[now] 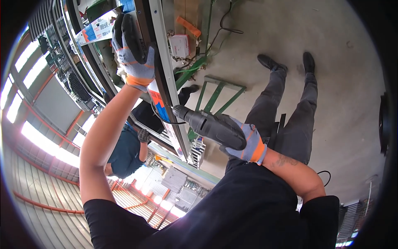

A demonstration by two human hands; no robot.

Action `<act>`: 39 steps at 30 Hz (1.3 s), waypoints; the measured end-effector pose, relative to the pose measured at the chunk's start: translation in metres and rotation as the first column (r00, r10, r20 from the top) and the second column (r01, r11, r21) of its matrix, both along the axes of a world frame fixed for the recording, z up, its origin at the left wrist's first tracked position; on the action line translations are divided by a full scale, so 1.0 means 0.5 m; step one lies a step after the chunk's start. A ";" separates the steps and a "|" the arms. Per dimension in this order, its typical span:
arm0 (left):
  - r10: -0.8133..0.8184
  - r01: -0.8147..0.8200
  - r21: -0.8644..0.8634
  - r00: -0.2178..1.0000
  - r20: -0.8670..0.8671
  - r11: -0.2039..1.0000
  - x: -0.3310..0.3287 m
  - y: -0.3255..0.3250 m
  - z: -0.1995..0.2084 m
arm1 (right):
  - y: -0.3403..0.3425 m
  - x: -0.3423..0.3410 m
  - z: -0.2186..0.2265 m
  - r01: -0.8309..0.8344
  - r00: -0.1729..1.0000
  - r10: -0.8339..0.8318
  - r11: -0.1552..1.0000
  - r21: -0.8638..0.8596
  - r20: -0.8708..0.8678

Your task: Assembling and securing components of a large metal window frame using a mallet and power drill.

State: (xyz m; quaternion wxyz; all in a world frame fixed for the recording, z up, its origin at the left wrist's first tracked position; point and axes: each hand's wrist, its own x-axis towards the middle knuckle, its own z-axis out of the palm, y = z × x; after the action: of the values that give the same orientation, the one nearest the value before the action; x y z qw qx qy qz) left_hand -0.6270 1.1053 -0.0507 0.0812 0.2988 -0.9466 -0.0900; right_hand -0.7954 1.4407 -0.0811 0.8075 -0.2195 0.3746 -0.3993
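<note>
Black drill (211, 126): held at the chest side of the metal frame (167, 66), tip at its near rail; contact I can't tell.
Right hand (251, 143): wrapped round the drill's handle.
Left hand (132, 54): laid over the frame further up, fingers stretched, thumb apart.
Frame progress: rails look already assembled, printed film on; drilling here seems unfinished, and I can't make out any completed hole.

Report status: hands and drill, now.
Right hand holds drill, its tip close to frame. Left hand on frame. Black cable loops near drill's tip.
</note>
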 end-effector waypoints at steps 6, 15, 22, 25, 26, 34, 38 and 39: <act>0.024 -0.024 -0.009 1.000 0.010 1.000 -0.012 -0.001 0.002 | -0.028 -0.010 -0.012 -0.117 0.987 0.102 0.986 -0.116 -0.124; -0.027 0.029 -0.071 0.999 0.026 0.997 -0.012 -0.012 0.002 | -0.058 -0.023 0.008 -0.125 0.966 0.066 0.966 -0.228 -0.248; 0.008 -0.006 -0.064 1.000 0.029 0.998 -0.013 -0.010 -0.001 | -0.049 -0.016 -0.005 -0.090 0.978 0.048 0.975 -0.204 -0.202; -0.007 0.009 -0.062 0.999 0.032 0.998 -0.017 -0.011 0.002 | -0.058 -0.025 -0.003 -0.127 0.966 0.070 0.967 -0.222 -0.248; -0.008 0.010 -0.063 1.000 0.028 0.998 -0.018 -0.009 0.001 | -0.055 -0.023 -0.004 -0.125 0.967 0.070 0.968 -0.218 -0.245; 0.021 -0.020 -0.013 0.998 0.065 1.000 -0.015 -0.007 0.010 | -0.055 -0.026 -0.004 -0.133 0.966 0.075 0.965 -0.227 -0.247; 0.010 -0.009 -0.033 0.999 0.043 0.999 -0.021 -0.005 0.007 | -0.048 -0.010 -0.009 -0.096 0.948 0.002 0.955 -0.281 -0.319; 0.009 -0.008 -0.029 0.999 0.038 1.000 -0.022 -0.004 0.006 | -0.047 -0.006 -0.009 -0.021 0.944 -0.076 0.958 -0.286 -0.322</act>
State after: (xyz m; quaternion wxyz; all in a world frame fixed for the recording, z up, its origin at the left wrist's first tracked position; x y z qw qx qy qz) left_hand -0.6378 1.1033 -0.0475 0.0677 0.3033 -0.9479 -0.0704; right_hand -0.7985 1.4169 -0.0855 0.6875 -0.3922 0.4457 -0.4183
